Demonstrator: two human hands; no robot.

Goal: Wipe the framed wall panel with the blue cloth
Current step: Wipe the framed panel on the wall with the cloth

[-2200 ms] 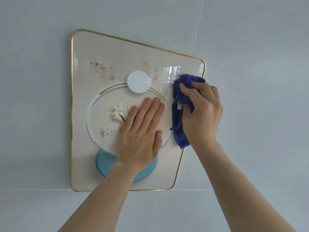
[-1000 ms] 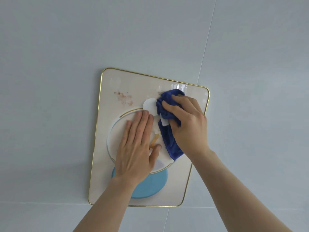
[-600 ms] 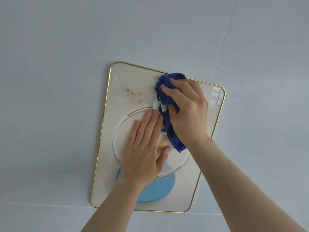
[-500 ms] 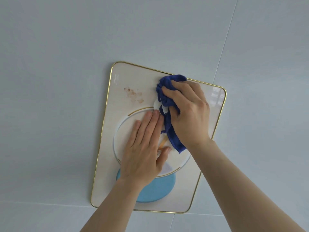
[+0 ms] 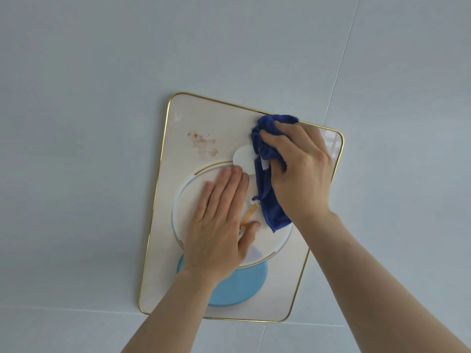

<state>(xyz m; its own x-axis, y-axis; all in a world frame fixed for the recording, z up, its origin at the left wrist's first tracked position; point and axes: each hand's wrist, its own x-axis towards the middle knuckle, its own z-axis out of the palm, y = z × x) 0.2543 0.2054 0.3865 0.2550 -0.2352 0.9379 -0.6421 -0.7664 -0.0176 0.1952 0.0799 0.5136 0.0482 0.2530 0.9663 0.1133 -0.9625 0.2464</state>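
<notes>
A gold-framed wall panel (image 5: 204, 115) hangs on the pale wall, printed with a white ring, a white disc and a light blue circle. Brown stains (image 5: 204, 145) mark its upper left. My right hand (image 5: 300, 171) presses a bunched blue cloth (image 5: 267, 200) against the panel's upper right, near the top edge of the frame. My left hand (image 5: 219, 225) lies flat on the panel's middle, fingers together, holding nothing. The printed flowers are hidden under my hands.
Around the panel is plain grey-white tiled wall (image 5: 89, 174) with thin joints, one vertical at the upper right and one horizontal below the panel.
My right hand has slid the cloth from the panel's right edge leftward to its upper middle and up to the top edge. The view has shifted too. My left hand stays flat on the centre.
</notes>
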